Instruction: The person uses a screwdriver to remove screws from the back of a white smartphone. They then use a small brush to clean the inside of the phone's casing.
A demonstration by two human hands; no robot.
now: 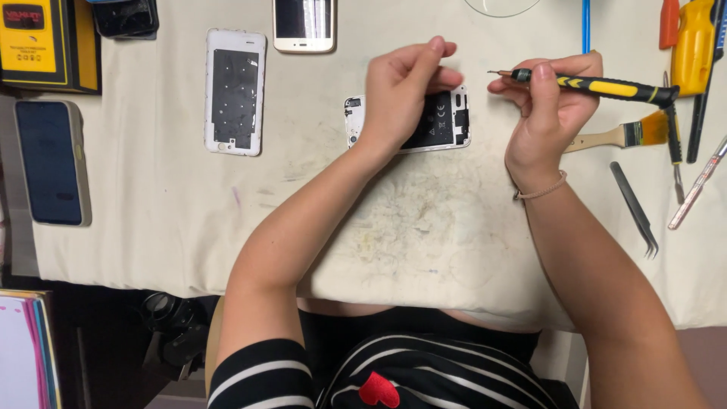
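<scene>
Toward the counter's (189,250) far edge, our left hand (405,87) presses on the opened white phone (447,121), seemingly to steady it, fingers curled and grasping nothing we can see. Our right hand (549,106) pinches one black-and-yellow screwdriver (598,87), tip aimed leftward over the phone. Tweezers (634,208) lie near the right edge.

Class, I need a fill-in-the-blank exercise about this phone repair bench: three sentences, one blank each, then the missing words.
1. The right hand holds a black and yellow ____.
2. The left hand rests over an opened ____ with its back removed.
3. The tweezers lie on the cloth to the ____ of the right arm.

Missing words: screwdriver; phone; right
</scene>
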